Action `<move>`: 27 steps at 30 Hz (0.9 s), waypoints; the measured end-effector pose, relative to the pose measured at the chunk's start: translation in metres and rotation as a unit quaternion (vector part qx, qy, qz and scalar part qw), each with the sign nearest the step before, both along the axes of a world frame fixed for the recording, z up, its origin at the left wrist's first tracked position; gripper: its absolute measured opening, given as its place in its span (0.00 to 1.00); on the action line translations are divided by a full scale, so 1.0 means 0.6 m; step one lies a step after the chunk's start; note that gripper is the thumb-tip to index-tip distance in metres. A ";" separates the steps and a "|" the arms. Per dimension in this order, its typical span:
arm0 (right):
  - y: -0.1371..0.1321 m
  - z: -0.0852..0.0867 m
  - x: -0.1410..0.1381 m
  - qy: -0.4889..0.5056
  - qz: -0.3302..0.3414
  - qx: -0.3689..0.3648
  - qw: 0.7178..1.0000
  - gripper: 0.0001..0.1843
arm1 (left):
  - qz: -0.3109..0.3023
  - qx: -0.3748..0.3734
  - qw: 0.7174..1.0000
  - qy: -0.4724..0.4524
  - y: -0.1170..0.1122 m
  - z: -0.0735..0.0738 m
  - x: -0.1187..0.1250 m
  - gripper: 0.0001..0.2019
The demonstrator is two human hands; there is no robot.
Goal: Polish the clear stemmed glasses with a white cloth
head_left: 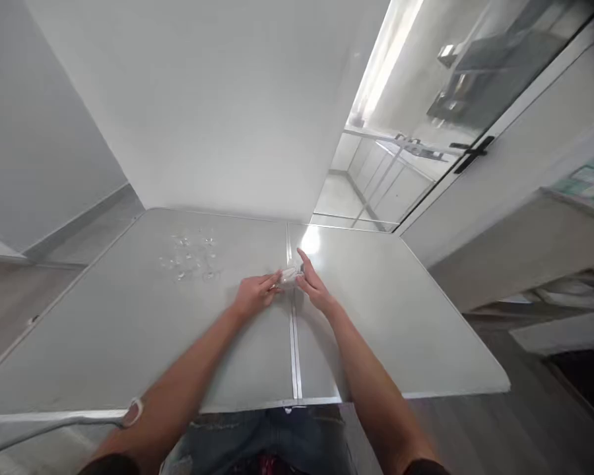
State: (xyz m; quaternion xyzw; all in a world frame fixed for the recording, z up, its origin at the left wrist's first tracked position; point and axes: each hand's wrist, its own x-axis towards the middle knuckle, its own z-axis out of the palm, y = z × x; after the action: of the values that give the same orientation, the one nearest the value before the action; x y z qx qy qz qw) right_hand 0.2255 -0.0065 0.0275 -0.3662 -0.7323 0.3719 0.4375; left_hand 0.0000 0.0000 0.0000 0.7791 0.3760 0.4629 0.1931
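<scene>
Your two hands meet just over the table, near each other with a small clear piece [288,276] between them. Your left hand [256,295] has its fingertips closed on the left end of that piece; your right hand [315,285] is at the other end, its index finger stretched out and its thumb low, and you cannot tell from here how firmly it grips. The piece sits above the metal seam strip [294,349] that divides the white table [366,316]; it is too small and blurred to make out its parts. Handling of this one looks under way rather than over, since both your hands are at it and it is not set down. To the left and farther off, a loose cluster of clear pieces [188,256] lies on the tabletop, out of your hands; whether those are finished or untouched, their blurred outlines do not show. Nearer your body, a grey cable [54,425] runs to a white ring [133,412] by your left forearm. Beyond the table's far edge stands a plain white wall [202,119], and to its right a glass partition [410,119] with a black handle [475,155].
</scene>
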 end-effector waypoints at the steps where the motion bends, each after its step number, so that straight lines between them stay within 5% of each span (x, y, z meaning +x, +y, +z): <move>1: -0.004 0.007 0.012 -0.007 0.025 -0.004 1.000 0.42 | -0.029 -0.065 0.997 -0.029 -0.003 -0.004 0.008 0.22; 4: -0.015 0.022 0.041 -0.001 0.056 -0.017 0.998 0.39 | -0.122 -0.245 0.957 -0.100 -0.010 -0.012 0.027 0.28; 6: -0.022 0.023 0.048 0.029 0.043 -0.026 0.998 0.36 | -0.201 -0.367 0.898 -0.136 -0.010 -0.011 0.033 0.30; 8: -0.026 0.019 0.045 0.066 0.003 -0.038 0.997 0.34 | -0.227 -0.408 0.871 -0.156 -0.008 -0.007 0.034 0.32; 10: -0.026 0.014 0.035 0.093 -0.038 -0.054 0.993 0.32 | -0.178 -0.363 0.900 -0.161 -0.006 -0.004 0.032 0.31; 13: -0.021 0.009 0.021 0.087 -0.076 -0.047 0.992 0.33 | -0.055 -0.184 0.976 -0.105 -0.008 -0.010 0.029 0.26; 16: -0.016 0.008 0.018 0.012 -0.056 -0.038 0.998 0.34 | 0.000 -0.044 0.999 -0.023 -0.008 -0.020 0.026 0.23; 19: -0.016 0.012 0.021 -0.020 -0.030 -0.050 0.998 0.33 | -0.004 -0.038 0.999 -0.010 -0.006 -0.023 0.023 0.21; 24: -0.025 0.022 0.027 0.082 -0.042 -0.060 0.994 0.31 | -0.052 -0.142 0.984 -0.091 -0.005 -0.013 0.017 0.22; 27: -0.027 0.023 0.029 0.128 -0.092 -0.045 0.987 0.30 | -0.065 -0.090 0.990 -0.087 -0.011 -0.012 0.018 0.22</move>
State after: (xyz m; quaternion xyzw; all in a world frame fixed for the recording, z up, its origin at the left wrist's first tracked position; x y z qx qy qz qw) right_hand 0.2430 -0.0229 0.0410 -0.4007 -0.6163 0.4060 0.5429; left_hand 0.0110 -0.0067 -0.0073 0.7384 0.3462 0.4796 0.3240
